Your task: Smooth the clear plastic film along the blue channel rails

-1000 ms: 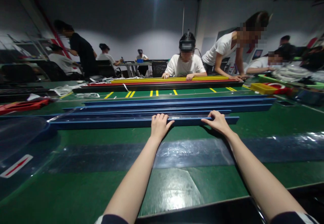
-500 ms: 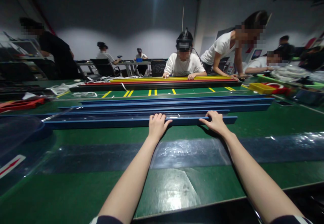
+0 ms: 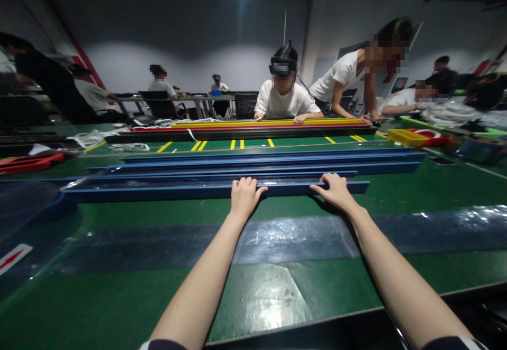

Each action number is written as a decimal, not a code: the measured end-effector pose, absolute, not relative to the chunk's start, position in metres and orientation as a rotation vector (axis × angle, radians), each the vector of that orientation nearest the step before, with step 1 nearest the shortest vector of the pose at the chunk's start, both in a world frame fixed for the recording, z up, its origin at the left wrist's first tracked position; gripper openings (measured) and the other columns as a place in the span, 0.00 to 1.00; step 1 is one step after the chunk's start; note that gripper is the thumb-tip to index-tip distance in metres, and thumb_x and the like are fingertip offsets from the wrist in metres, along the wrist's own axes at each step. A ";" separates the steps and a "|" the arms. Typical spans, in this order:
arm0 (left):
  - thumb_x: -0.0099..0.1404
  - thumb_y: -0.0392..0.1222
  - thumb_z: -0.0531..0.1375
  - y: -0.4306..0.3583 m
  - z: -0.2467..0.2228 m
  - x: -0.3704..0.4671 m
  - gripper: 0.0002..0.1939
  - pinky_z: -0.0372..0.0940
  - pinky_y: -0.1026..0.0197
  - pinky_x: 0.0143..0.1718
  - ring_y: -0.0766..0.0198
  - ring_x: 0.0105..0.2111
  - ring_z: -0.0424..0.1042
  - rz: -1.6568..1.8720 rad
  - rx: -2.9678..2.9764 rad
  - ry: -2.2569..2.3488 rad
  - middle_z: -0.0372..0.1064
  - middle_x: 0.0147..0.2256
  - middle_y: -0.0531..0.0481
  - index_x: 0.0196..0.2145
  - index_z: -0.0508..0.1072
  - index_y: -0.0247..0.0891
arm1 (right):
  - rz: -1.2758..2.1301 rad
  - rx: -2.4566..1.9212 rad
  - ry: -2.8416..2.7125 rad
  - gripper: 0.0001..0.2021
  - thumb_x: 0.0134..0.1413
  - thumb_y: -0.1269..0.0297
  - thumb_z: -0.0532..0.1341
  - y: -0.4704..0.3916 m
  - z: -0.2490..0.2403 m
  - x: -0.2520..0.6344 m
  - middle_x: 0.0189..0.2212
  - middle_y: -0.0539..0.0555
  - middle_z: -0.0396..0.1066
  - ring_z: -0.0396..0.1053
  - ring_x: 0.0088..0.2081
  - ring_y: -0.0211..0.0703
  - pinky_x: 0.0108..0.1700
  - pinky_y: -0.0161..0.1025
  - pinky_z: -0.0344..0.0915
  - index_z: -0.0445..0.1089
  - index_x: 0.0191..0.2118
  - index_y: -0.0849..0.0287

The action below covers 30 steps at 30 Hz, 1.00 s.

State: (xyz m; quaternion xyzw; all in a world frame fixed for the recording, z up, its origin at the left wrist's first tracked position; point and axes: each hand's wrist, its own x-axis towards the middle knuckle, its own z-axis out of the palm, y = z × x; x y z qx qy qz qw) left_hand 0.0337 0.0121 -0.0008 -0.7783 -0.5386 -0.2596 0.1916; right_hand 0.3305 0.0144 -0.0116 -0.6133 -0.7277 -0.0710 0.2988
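A long blue channel strip [image 3: 166, 194] lies across the green table [image 3: 130, 297], with clear film in its groove. My left hand [image 3: 244, 197] grips it near the middle, fingers over the front wall and thumb along the near side. Farther right, close to the strip's right end, my right hand [image 3: 335, 189] holds it the same way, thumb pointing left. Right behind lie more blue strips [image 3: 380, 168]. A wide clear plastic sheet [image 3: 293, 239] stretches over the table beneath my forearms.
Yellow, red and black strips [image 3: 237, 132] lie at the far side, where a person [image 3: 288, 99] rests both hands. Another person [image 3: 340, 75] leans in at right. A yellow tray [image 3: 407, 138] is right; a clear plastic roll [image 3: 27, 223] is left.
The view has shifted very slightly. The person in black at the far left has moved left, revealing a seated person behind. My hands keep their places on the blue strip.
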 end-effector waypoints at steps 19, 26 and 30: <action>0.64 0.56 0.49 0.012 -0.001 0.034 0.19 0.52 0.55 0.37 0.55 0.37 0.64 -0.712 -2.186 -1.516 0.70 0.33 0.43 0.31 0.69 0.38 | -0.195 -1.646 -1.932 0.19 0.49 0.43 0.53 0.013 -0.011 0.330 0.31 0.55 0.68 0.62 0.37 0.50 0.38 0.44 0.52 0.61 0.27 0.56; 0.64 0.56 0.50 0.013 -0.001 0.034 0.19 0.52 0.55 0.37 0.54 0.36 0.64 -0.732 -2.191 -1.522 0.70 0.33 0.43 0.31 0.69 0.38 | -0.172 -1.635 -1.935 0.19 0.49 0.43 0.53 0.013 -0.010 0.330 0.30 0.54 0.68 0.62 0.37 0.50 0.38 0.44 0.52 0.61 0.27 0.55; 0.64 0.56 0.49 0.013 -0.002 0.035 0.20 0.52 0.55 0.37 0.55 0.36 0.65 -0.701 -2.171 -1.513 0.70 0.33 0.44 0.31 0.69 0.38 | -0.167 -1.646 -1.936 0.19 0.50 0.43 0.53 0.012 -0.009 0.330 0.31 0.54 0.69 0.62 0.38 0.50 0.38 0.44 0.52 0.61 0.27 0.55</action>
